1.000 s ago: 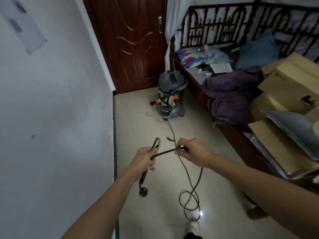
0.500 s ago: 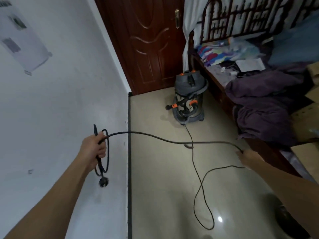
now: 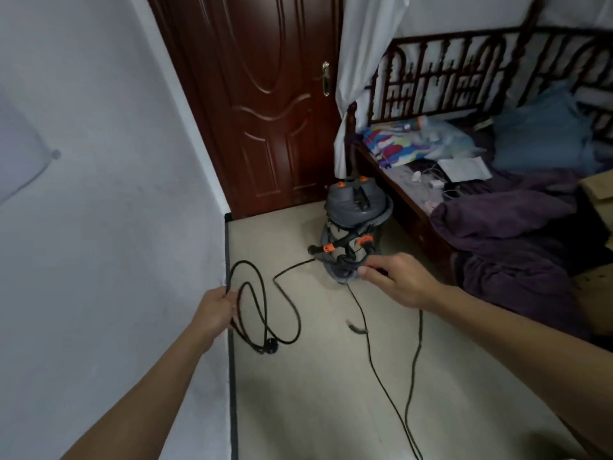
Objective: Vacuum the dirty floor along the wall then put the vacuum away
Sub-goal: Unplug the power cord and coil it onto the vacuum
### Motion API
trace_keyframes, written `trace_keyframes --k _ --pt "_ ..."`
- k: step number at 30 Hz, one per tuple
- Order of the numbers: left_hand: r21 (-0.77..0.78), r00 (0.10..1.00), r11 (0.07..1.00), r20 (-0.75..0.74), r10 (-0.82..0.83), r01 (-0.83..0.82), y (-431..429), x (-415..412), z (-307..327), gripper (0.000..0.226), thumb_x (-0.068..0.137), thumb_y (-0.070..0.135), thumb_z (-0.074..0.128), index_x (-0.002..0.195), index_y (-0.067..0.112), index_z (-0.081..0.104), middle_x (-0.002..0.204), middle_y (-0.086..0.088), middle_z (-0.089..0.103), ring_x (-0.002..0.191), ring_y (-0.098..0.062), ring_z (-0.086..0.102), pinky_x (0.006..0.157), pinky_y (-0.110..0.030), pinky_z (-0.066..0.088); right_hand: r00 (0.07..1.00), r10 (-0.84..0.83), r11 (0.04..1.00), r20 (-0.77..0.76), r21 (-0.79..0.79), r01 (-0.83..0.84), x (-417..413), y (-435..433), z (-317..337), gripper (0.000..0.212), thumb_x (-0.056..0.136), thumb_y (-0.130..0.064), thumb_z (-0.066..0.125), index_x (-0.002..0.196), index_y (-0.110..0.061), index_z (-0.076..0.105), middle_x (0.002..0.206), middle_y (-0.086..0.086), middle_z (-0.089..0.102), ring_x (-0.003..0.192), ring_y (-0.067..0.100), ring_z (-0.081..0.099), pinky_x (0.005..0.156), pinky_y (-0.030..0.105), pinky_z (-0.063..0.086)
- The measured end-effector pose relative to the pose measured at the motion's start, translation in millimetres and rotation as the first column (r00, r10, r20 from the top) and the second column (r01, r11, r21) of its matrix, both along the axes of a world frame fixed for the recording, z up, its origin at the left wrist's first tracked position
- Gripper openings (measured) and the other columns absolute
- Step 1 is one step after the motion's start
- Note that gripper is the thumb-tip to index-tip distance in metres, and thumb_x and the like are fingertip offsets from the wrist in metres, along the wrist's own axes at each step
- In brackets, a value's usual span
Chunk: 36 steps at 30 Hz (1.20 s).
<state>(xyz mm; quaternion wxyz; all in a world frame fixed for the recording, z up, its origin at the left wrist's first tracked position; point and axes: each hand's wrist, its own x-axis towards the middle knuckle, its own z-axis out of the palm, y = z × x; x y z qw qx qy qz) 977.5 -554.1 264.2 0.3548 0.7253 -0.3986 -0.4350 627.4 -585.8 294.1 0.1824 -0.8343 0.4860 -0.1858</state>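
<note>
A grey canister vacuum [image 3: 356, 207] with orange clips stands on the beige floor between the door and the bed. Its black power cord [image 3: 368, 353] trails across the floor toward me. My left hand [image 3: 215, 310] grips several hanging loops of that cord next to the white wall, and the plug [image 3: 269, 349] dangles at the bottom of the loops. My right hand [image 3: 399, 280] is out in front of the vacuum's base and pinches the cord between thumb and fingers. From there the cord drops to the floor.
The white wall [image 3: 99, 227] with a dark baseboard runs along the left. A dark red door [image 3: 262, 104] is closed at the far end. A wooden bed [image 3: 497, 207] heaped with purple bedding and a cardboard box lines the right side.
My right hand has swung in from the far right toward my left hand, bringing the cord. The stretched cord has gone slack and another loop hangs from my left hand.
</note>
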Motion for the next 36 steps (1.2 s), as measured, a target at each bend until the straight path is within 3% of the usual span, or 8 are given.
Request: trace_keyframes --k 5,8,11,15,25,29,32,36 --pt "-0.047 0.992 0.991 0.008 -0.123 0.124 -69 2 12 0.025 0.1 0.015 0.049 0.088 0.004 0.067 0.091 -0.013 0.065 0.082 -0.023 0.059 0.074 -0.029 0.047 0.94 0.004 0.986 0.341 0.155 -0.061 35 -49 39 0.027 0.095 -0.034 0.061 0.074 -0.021 0.074 0.059 -0.006 0.058 0.053 0.002 0.047 0.053 0.018 0.035" --pt "-0.116 0.979 0.973 0.073 -0.19 0.197 -102 -10 21 0.025 0.1 0.018 0.049 0.097 0.003 0.069 0.099 -0.012 0.066 0.093 -0.022 0.06 0.09 -0.036 0.048 0.905 -0.031 0.977 0.423 0.202 -0.061 44 -74 64 0.026 0.093 -0.027 0.066 0.075 -0.012 0.077 0.057 0.005 0.06 0.053 0.013 0.048 0.053 0.026 0.036" --pt "-0.18 0.972 0.959 -0.037 -0.231 0.221 -132 -22 35 0.024 0.101 0.019 0.046 0.101 0.008 0.067 0.109 -0.009 0.064 0.1 -0.019 0.058 0.088 -0.036 0.051 0.877 -0.051 0.966 0.478 0.247 -0.079 50 -95 89 0.027 0.093 -0.032 0.065 0.075 -0.015 0.078 0.06 0.027 0.054 0.053 0.03 0.044 0.057 0.03 0.038" --pt "-0.096 0.906 0.943 -0.261 -0.332 0.318 -162 -43 43 0.03 0.103 0.024 0.04 0.102 0.009 0.067 0.113 -0.013 0.069 0.108 -0.024 0.062 0.094 -0.041 0.047 0.767 -0.11 0.951 0.632 0.291 -0.103 59 -133 110 0.03 0.098 -0.03 0.058 0.078 -0.014 0.074 0.055 0.008 0.028 0.048 0.017 0.022 0.045 0.024 0.021" --pt "-0.016 0.878 0.944 -0.362 -0.314 0.33 -253 -83 27 0.03 0.103 0.016 0.035 0.093 0.009 0.062 0.081 -0.01 0.061 0.065 -0.021 0.056 0.058 -0.03 0.045 0.652 -0.284 0.879 0.703 0.463 -0.116 24 -261 93 0.031 0.1 -0.03 0.051 0.083 -0.011 0.067 0.053 -0.004 0.028 0.047 0.011 0.018 0.043 0.024 0.013" --pt "0.099 0.788 0.837 -0.411 -0.459 0.539 -284 -107 25 0.04 0.104 0.027 0.032 0.082 0.009 0.06 0.063 -0.009 0.056 0.056 -0.019 0.047 0.058 -0.029 0.033 0.587 -0.351 0.874 0.729 0.48 -0.074 6 -316 83 0.031 0.101 -0.031 0.05 0.085 -0.011 0.066 0.054 -0.005 0.028 0.045 0.009 0.02 0.042 0.023 0.012" --pt "0.101 0.79 0.881 -0.499 -0.357 0.463 -314 -97 23 0.043 0.103 0.032 0.033 0.066 0.014 0.047 0.05 0.002 0.031 0.048 -0.015 0.026 0.052 -0.027 0.028 0.684 -0.374 0.901 0.626 0.421 0.107 -25 -359 60 0.021 0.091 -0.03 0.068 0.08 -0.013 0.066 0.055 -0.003 0.043 0.046 0.012 0.038 0.043 0.022 0.03" --pt "0.043 0.855 0.984 -0.501 -0.131 0.175 -364 -38 41 0.05 0.097 0.043 0.048 0.053 0.022 0.036 0.044 0.006 0.021 0.035 -0.008 0.019 0.037 -0.02 0.015 0.924 -0.377 0.886 0.058 0.313 0.342 -70 -386 -14 0.02 0.078 -0.023 0.082 0.076 -0.018 0.063 0.071 -0.004 0.062 0.069 0.014 0.06 0.06 0.021 0.043"
